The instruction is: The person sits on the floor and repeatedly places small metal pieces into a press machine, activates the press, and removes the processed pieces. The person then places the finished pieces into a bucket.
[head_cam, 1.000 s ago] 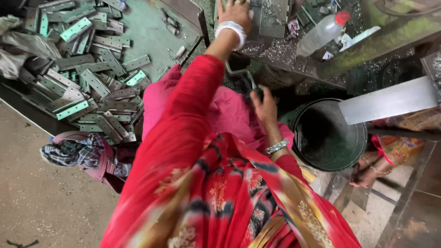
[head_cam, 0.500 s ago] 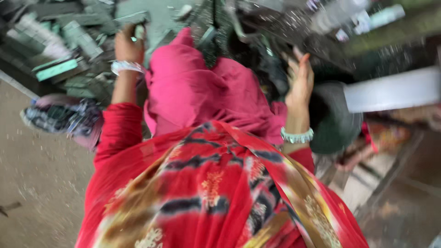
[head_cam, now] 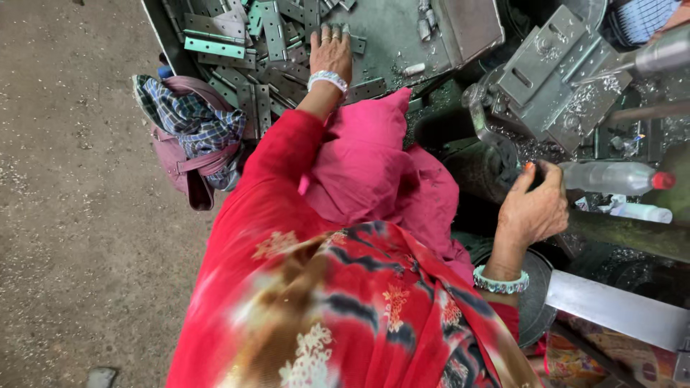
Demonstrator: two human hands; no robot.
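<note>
Reaching further, left hand (head_cam: 330, 52) lies flat on hinge plates (head_cam: 251, 43); right hand (head_cam: 535, 208) grips lever handle (head_cam: 533, 174).

Left hand (head_cam: 330, 54) stretched forward, fingers flat; right hand (head_cam: 535, 205) curled, gripping.

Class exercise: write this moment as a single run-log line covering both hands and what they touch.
left hand: flat on metal hinge plates in tray | right hand: grip closed on dark machine handle | plastic bottle: lying beside right hand

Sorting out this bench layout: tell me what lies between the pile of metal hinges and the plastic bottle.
In the head view, between the hinge pile and the plastic bottle lie a pink cloth and the grey metal press fixture.
</note>
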